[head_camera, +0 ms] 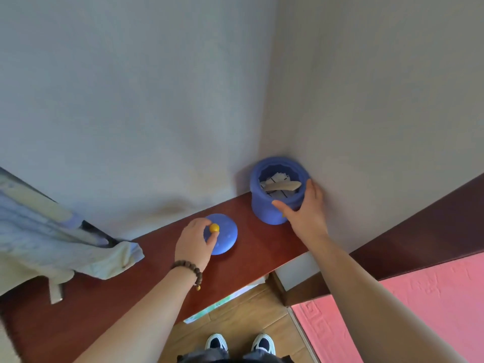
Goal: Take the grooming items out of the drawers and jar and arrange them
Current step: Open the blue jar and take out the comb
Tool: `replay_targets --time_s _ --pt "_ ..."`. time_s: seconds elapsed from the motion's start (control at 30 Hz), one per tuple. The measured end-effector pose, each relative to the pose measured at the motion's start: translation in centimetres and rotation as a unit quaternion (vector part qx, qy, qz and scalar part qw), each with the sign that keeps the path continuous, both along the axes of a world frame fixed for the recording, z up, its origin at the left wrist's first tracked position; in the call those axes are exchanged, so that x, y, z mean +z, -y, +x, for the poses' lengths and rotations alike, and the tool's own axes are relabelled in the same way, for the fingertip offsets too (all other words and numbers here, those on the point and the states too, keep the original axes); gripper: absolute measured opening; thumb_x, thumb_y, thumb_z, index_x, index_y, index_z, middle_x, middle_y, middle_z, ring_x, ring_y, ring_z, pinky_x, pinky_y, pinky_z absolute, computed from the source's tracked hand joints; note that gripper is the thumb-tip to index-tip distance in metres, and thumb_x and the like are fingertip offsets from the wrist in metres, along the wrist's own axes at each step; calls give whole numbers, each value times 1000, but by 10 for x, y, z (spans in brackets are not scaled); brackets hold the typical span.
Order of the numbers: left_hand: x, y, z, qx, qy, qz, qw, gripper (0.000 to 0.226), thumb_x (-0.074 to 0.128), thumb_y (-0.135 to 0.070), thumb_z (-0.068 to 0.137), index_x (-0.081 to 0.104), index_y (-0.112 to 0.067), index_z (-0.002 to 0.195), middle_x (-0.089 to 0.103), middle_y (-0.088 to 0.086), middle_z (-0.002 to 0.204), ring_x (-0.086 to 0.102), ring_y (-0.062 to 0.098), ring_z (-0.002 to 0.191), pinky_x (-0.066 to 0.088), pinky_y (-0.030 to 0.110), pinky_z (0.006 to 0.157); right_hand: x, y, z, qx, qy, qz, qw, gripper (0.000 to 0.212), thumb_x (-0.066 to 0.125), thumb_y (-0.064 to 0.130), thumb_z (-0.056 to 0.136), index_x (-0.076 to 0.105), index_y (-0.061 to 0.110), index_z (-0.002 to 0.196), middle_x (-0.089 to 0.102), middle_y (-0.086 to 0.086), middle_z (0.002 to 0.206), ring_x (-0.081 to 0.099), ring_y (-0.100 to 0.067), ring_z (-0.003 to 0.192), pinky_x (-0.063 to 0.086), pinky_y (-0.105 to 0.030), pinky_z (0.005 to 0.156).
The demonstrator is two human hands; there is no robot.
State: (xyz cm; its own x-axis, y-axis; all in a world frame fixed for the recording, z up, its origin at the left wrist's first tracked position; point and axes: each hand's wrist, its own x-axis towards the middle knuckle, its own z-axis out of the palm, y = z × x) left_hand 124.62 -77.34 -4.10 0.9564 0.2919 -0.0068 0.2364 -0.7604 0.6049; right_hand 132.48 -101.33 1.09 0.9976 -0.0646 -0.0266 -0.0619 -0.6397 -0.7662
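Note:
A blue jar (264,205) stands open in the corner on a dark red-brown shelf (262,247). Inside it lie a tan flat item like a comb (281,186) and white pieces with dark lines. My right hand (303,208) wraps around the jar's right side and front. The jar's blue lid (226,237) with a yellow knob (214,228) rests on the shelf to the left. My left hand (195,239) pinches the knob from the left. No drawers are in view.
A pale blue cloth (52,242) drapes over the shelf's left part, beside a dark framed edge. Walls meet behind the jar. A pink textured surface (419,305) lies at lower right. Below are a wooden floor and my shoes.

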Motion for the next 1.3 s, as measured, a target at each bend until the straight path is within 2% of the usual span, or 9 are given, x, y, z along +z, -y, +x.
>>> replay_targets --time_s 0.33,0.43,0.53,0.67,0.87,0.97,1.03,1.17,1.3 --pt "-20 0 -1 -18 -19 23 999 11 58 -26 90 58 -17 95 58 -4 102 57 23 92 44 31 60 -1 0 0 -2 -3 8 1000 105 73 48 75 13 8 151 16 -5 156 22 -17 143 25 -26 112" --pt "-14 5 0 -18 -28 31 999 23 63 -25 87 60 -14 107 58 3 121 53 26 115 50 36 78 -1 0 0 2 -5 8 1000 105 72 48 76 11 8 151 13 -5 157 19 -16 144 22 -23 110" --pt "13 26 14 -44 52 11 998 37 67 -25 85 59 -8 117 58 10 126 50 28 121 42 36 99 -1 0 0 5 -4 12 1000 105 71 49 76 10 8 151 12 -5 157 17 -17 145 21 -24 112" --pt "74 66 62 -132 153 -44 978 29 65 -19 87 62 -11 114 63 4 114 57 20 108 39 22 91 -1 0 0 4 -4 18 1000 105 70 51 76 10 9 151 11 -4 157 17 -16 145 23 -24 111" --pt "109 104 138 -333 7 38 942 42 67 -22 84 57 -11 124 62 6 122 55 21 113 38 24 93 0 1 1 7 -11 44 999 104 73 45 75 12 7 151 14 -5 156 20 -16 144 29 -31 114" --pt "99 112 156 -373 -81 96 919 36 65 -24 82 61 -14 115 66 4 110 60 22 101 47 35 87 -1 1 2 7 -12 46 999 106 73 45 75 10 8 151 12 -5 157 19 -16 144 27 -29 115" --pt "90 115 161 -378 -121 113 911 32 64 -24 81 61 -15 111 67 2 102 61 19 92 47 32 79 -2 2 3 7 -20 47 999 107 72 47 75 8 10 152 10 -2 158 17 -14 144 24 -23 111" --pt "84 122 161 -370 -108 88 918 18 60 -21 87 63 -18 104 62 -7 85 55 13 79 35 22 70 -3 3 2 4 -23 58 998 107 72 48 75 7 12 152 8 0 158 19 -13 144 25 -21 108" --pt "80 123 159 -346 -81 100 929 22 51 -19 92 67 -14 106 70 3 95 62 20 87 46 31 78 -2 3 2 7 -15 48 999 105 72 46 76 8 9 151 10 -2 158 19 -14 144 22 -17 107"
